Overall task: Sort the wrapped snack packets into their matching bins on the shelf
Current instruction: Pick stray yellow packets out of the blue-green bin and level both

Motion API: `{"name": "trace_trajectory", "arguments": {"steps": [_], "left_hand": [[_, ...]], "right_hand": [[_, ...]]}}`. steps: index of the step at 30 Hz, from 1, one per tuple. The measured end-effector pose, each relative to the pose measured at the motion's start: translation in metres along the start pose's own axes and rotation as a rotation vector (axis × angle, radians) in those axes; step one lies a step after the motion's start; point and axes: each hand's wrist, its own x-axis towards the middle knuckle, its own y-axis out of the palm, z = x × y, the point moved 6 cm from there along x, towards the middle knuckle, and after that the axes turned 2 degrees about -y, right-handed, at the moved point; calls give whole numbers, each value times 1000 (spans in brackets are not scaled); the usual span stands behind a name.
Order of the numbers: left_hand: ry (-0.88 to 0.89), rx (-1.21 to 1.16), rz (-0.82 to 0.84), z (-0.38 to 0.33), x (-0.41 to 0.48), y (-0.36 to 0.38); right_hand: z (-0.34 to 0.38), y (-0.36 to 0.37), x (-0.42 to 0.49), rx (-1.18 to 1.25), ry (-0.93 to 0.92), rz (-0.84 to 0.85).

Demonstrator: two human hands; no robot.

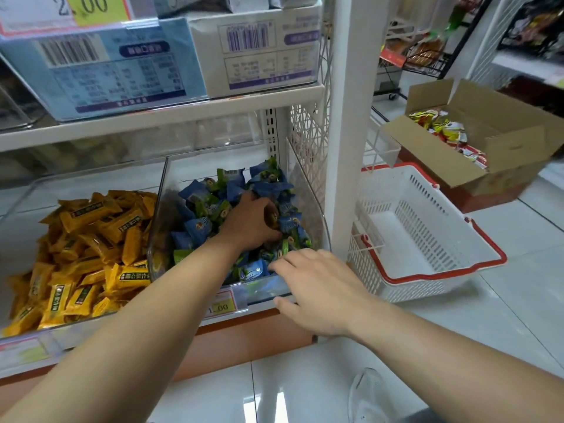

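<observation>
Clear plastic nearest: resting the right hand on the front rim of the bin, fingers straight and loose, gripping nothing. Further in, digging the left hand into the blue packets, fingers curling downward; closing on one or not, impossible to tell. Lying directly under and beyond those left fingertips, heaped at every angle, so likely favouring the left hand. Sitting well apart to the right: cardboard box.

Scene is lit brightly and evenly from overhead. Glare is seen on floor tiles at 6 o'clock. Left hand is shaded among blue packets. Price labels at 11 o'clock are blurred. Straight edges are bowed near the borders.
</observation>
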Motion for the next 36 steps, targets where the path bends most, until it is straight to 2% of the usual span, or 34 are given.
{"name": "trace_trajectory", "arguments": {"steps": [5, 13, 18, 25, 29, 33, 36], "left_hand": [[130, 50, 107, -11, 1, 4], [108, 267, 240, -14, 7, 10], [98, 175, 228, -14, 3, 8], [54, -79, 246, -12, -3, -5], [6, -269, 165, -5, -15, -36], [12, -360, 45, -6, -41, -69], [16, -488, 3, -11, -62, -78]], "right_hand": [[0, 0, 0, 13, -7, -10], [-2, 0, 1, 23, -13, -1], [0, -1, 2, 4, -14, 8], [0, -1, 6, 7, 14, 40], [-3, -10, 12, 191, 100, -32], [-7, -17, 21, 450, 178, -96], [-17, -22, 33, 698, 298, -228]]}}
